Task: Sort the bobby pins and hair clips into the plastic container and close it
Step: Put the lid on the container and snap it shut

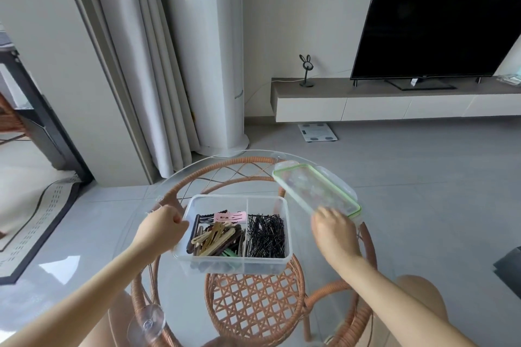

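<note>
Head view: a clear container (236, 260) sits mid-tabletop (180, 284), hair clips (217, 236) in its left compartment, bobby pins (265, 235) in its right. The left hand (163, 227) grips its left wall. The right hand (334, 229) pinches the near end of the green-rimmed lid (315, 189), tilted near the far right edge.

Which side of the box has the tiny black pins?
The compartment nearer the right hand holds the thin black bobby pins. The other compartment holds bigger hair clips in brown, beige, pink and green.
</note>
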